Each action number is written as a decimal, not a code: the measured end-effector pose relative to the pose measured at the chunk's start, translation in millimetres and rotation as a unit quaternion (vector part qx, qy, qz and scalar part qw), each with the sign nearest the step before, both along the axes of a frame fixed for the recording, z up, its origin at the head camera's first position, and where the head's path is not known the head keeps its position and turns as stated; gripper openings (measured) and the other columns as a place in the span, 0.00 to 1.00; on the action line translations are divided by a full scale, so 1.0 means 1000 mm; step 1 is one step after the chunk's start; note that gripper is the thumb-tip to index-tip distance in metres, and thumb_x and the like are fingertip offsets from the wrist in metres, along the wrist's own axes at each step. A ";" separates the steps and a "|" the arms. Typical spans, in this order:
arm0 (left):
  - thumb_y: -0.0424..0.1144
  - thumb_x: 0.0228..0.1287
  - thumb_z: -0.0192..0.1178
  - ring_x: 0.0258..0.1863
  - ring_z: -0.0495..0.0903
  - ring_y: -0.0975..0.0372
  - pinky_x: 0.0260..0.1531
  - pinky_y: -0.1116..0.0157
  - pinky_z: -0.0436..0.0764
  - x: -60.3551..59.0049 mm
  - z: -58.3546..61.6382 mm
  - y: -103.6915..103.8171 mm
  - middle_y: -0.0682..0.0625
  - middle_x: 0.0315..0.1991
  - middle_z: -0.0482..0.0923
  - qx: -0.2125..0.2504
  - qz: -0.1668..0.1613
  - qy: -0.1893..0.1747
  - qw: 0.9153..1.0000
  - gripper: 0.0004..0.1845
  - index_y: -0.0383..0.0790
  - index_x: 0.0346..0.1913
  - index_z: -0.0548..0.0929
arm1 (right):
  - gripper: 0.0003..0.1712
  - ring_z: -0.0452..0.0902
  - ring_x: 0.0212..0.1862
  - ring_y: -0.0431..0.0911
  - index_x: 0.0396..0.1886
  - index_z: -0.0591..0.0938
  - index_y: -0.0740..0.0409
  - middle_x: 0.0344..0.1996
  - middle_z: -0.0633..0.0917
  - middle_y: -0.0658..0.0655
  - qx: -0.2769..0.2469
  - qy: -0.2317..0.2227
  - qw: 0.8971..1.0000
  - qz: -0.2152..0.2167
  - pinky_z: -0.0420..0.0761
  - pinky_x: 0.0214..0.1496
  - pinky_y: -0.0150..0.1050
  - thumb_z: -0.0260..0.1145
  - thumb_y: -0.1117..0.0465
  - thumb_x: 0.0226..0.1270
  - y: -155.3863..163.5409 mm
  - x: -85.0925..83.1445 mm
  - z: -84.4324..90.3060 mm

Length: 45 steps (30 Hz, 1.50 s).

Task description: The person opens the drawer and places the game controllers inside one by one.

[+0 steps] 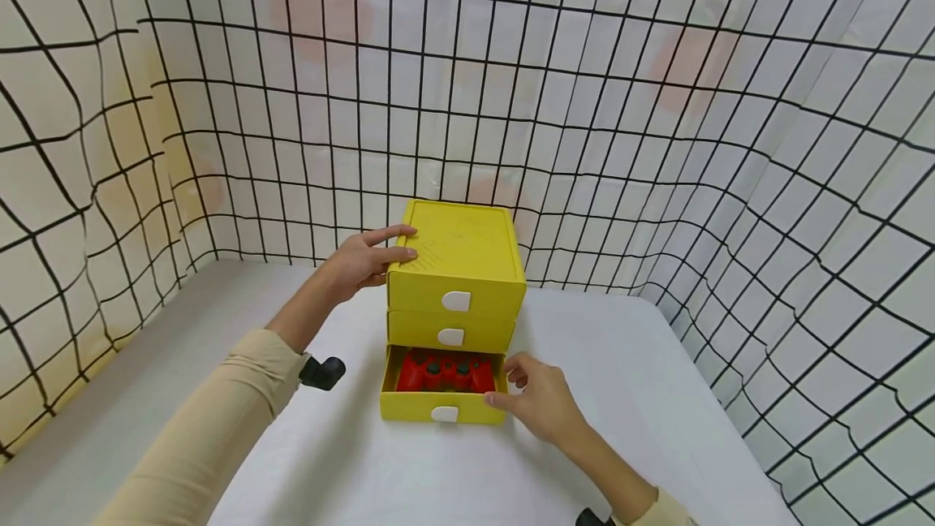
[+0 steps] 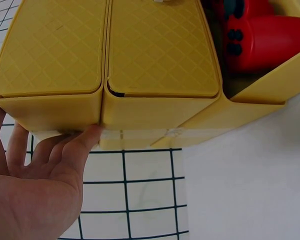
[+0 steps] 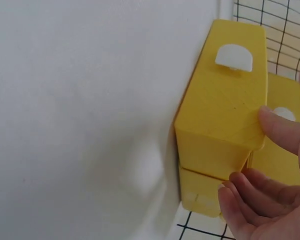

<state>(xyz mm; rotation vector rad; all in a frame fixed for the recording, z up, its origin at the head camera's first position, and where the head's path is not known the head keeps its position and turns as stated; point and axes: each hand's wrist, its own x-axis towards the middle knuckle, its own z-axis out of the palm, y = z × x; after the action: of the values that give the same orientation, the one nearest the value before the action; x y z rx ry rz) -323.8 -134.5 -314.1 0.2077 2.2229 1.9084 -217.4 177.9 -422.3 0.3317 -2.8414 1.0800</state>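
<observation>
A yellow three-drawer unit (image 1: pixel 467 238) stands on the white surface. Its bottom drawer (image 1: pixel 409 406) is pulled out, and a red game controller (image 1: pixel 446 373) lies inside. In the left wrist view, part of the red controller (image 2: pixel 277 42) shows past the drawer's wall. My left hand (image 1: pixel 358 262) rests against the unit's upper left side, with two fingertips over the top edge. My right hand (image 1: pixel 544 398) is at the drawer's front right corner. Its thumb touches the drawer front (image 3: pixel 225 110), while the other fingers lie loosely bent beside the side wall.
White tabs mark the drawer fronts, including the top tab (image 1: pixel 456 301) and middle tab (image 1: pixel 450 337). The upper two drawers are closed. White cloth covers the table (image 1: pixel 621 396). Black grid netting (image 1: pixel 584 104) over pale sheeting encloses the back and both sides.
</observation>
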 end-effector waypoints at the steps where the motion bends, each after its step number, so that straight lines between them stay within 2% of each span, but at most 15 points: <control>1: 0.48 0.67 0.68 0.39 0.81 0.64 0.34 0.72 0.77 0.000 0.000 0.000 0.49 0.53 0.80 -0.003 0.002 0.000 1.000 0.28 0.58 0.69 0.76 | 0.28 0.81 0.44 0.51 0.47 0.83 0.59 0.39 0.87 0.56 -0.003 -0.001 1.000 -0.005 0.82 0.47 0.45 0.82 0.49 0.52 0.000 -0.002 -0.001; 8: 0.48 0.66 0.69 0.41 0.81 0.62 0.36 0.71 0.78 -0.001 -0.002 0.001 0.48 0.56 0.79 -0.002 0.008 -0.005 1.000 0.28 0.58 0.68 0.77 | 0.40 0.80 0.48 0.51 0.61 0.79 0.58 0.43 0.86 0.56 -0.025 -0.010 0.999 -0.041 0.84 0.49 0.47 0.82 0.45 0.52 0.000 -0.019 -0.010; 18: 0.47 0.67 0.68 0.49 0.81 0.60 0.44 0.68 0.81 0.000 0.000 0.001 0.46 0.63 0.77 -0.002 0.006 -0.005 1.000 0.28 0.58 0.69 0.76 | 0.40 0.81 0.49 0.51 0.62 0.80 0.57 0.46 0.87 0.57 -0.050 -0.017 0.997 -0.055 0.84 0.50 0.48 0.81 0.44 0.52 -0.002 -0.026 -0.012; 25: 0.48 0.67 0.69 0.45 0.81 0.62 0.39 0.70 0.79 0.001 0.000 0.002 0.47 0.60 0.79 -0.005 0.013 -0.006 1.000 0.28 0.58 0.69 0.77 | 0.35 0.83 0.49 0.53 0.56 0.82 0.58 0.47 0.88 0.58 -0.072 0.003 0.996 -0.055 0.84 0.50 0.48 0.81 0.46 0.52 -0.004 -0.030 -0.015; 33: 0.48 0.66 0.69 0.42 0.82 0.64 0.38 0.71 0.80 0.001 0.000 0.002 0.48 0.58 0.80 -0.003 0.014 -0.007 1.000 0.28 0.58 0.69 0.77 | 0.26 0.85 0.45 0.56 0.46 0.84 0.60 0.39 0.89 0.56 -0.103 0.059 0.991 -0.061 0.84 0.47 0.46 0.82 0.51 0.51 -0.009 -0.033 -0.017; 38: 0.48 0.66 0.69 0.46 0.82 0.64 0.41 0.70 0.81 0.001 0.001 0.002 0.48 0.61 0.79 -0.005 0.012 -0.007 1.000 0.28 0.59 0.69 0.77 | 0.24 0.84 0.40 0.51 0.40 0.83 0.60 0.33 0.89 0.55 -0.095 0.085 0.989 -0.072 0.83 0.43 0.44 0.82 0.52 0.51 -0.012 -0.036 -0.020; 45: 0.48 0.66 0.69 0.45 0.83 0.63 0.39 0.71 0.80 0.000 0.001 0.002 0.47 0.61 0.79 -0.005 0.013 -0.012 1.000 0.29 0.59 0.69 0.76 | 0.21 0.78 0.32 0.45 0.34 0.81 0.60 0.26 0.85 0.53 -0.083 0.101 0.988 -0.084 0.79 0.35 0.39 0.81 0.52 0.51 -0.014 -0.041 -0.022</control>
<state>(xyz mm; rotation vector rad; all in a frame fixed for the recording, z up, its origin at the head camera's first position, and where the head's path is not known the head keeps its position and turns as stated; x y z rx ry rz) -323.5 -132.6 -313.1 0.1529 2.2301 1.9025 -258.7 164.2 -444.6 0.1734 -2.5302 1.1664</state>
